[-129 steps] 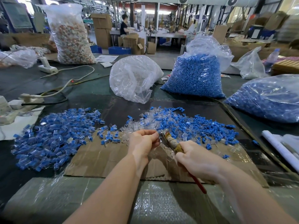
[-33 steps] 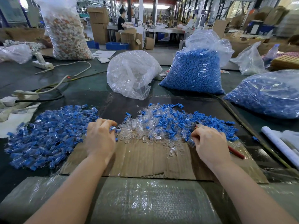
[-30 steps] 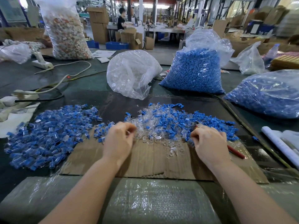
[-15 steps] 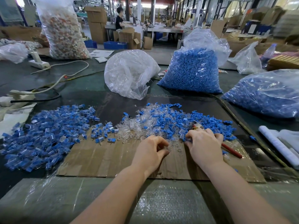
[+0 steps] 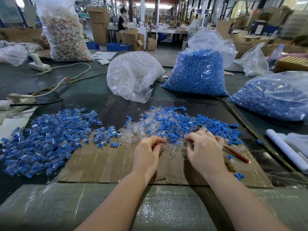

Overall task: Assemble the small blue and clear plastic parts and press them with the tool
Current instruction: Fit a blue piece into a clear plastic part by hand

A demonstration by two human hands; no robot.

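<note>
Blue, clear parts (image 5: 166,124) heaped; left hand (image 5: 147,153), right hand (image 5: 205,150) pinching pieces.

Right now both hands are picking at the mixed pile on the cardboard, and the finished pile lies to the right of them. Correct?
Not quite. The head view shows the finished pile to the left of the hands, not the right. The rest holds: the left hand and right hand are both picking at the mixed pile on the cardboard.

blue and clear parts (image 5: 168,124) on brown cardboard (image 5: 106,164), red-handled tool (image 5: 236,154).
</note>
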